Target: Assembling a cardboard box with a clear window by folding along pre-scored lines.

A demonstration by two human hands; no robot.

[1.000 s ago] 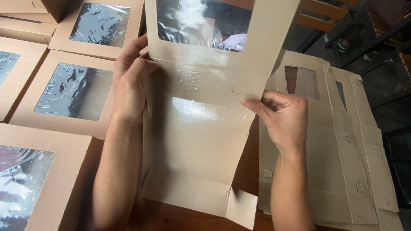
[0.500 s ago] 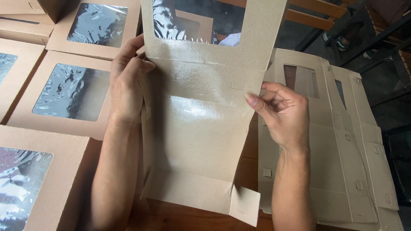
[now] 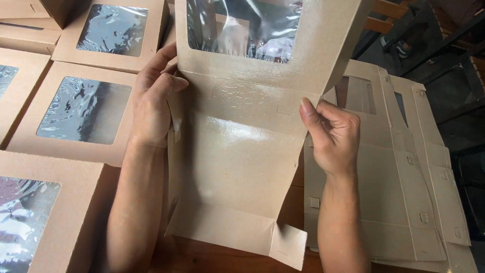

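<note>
I hold an unfolded brown cardboard box blank [image 3: 237, 151] upright in front of me, glossy inside facing me. A clear plastic window [image 3: 242, 25] sits in its upper panel, and a small flap [image 3: 288, 245] hangs at its lower right. My left hand [image 3: 154, 96] grips the blank's left edge, thumb over the front. Gripping the right edge at a fold is my right hand [image 3: 331, 134], thumb pressed on the panel. Both forearms rise from the bottom of the view.
Several assembled brown boxes with plastic windows [image 3: 83, 108] fill the left side. A stack of flat box blanks [image 3: 404, 167] lies on the wooden table [image 3: 212, 260] to the right. Beyond the table's right edge are dark metal frames [image 3: 454, 65] and floor.
The blank has tilted and risen closer to the camera, its window panel bending toward me. My right thumb has slid up along the right edge; the left hand keeps its grip.
</note>
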